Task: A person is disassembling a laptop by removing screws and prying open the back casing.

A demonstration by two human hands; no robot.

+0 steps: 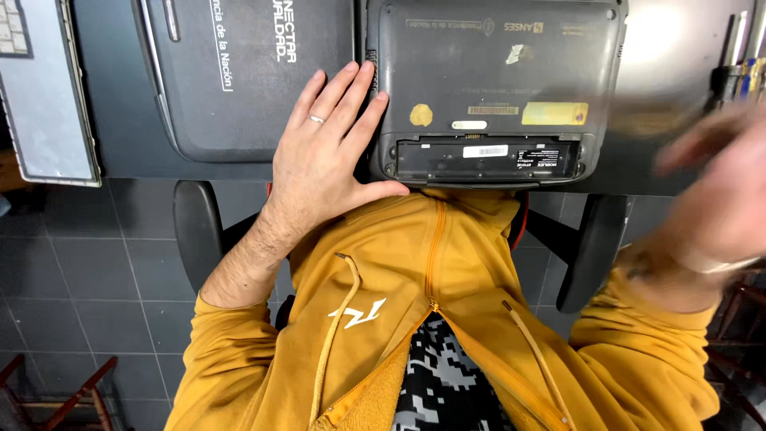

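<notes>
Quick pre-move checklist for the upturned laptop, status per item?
1. Laptop bottom side up on the desk: ok.
2. Battery bay open and facing the person: ok; whether it is empty, cannot tell.
3. Left hand flat against the laptop's left edge, steadying it: ok.
4. Right hand clear of the laptop, off to the right: ok, but blurred; what its grip holds, cannot tell.
5. Second laptop lies beside the first, apart from the bay: ok.
6. Base screws in or out: cannot tell.

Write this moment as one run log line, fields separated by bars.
left hand: flat beside upturned laptop | right hand: blurred, off desk | battery bay: open
</notes>
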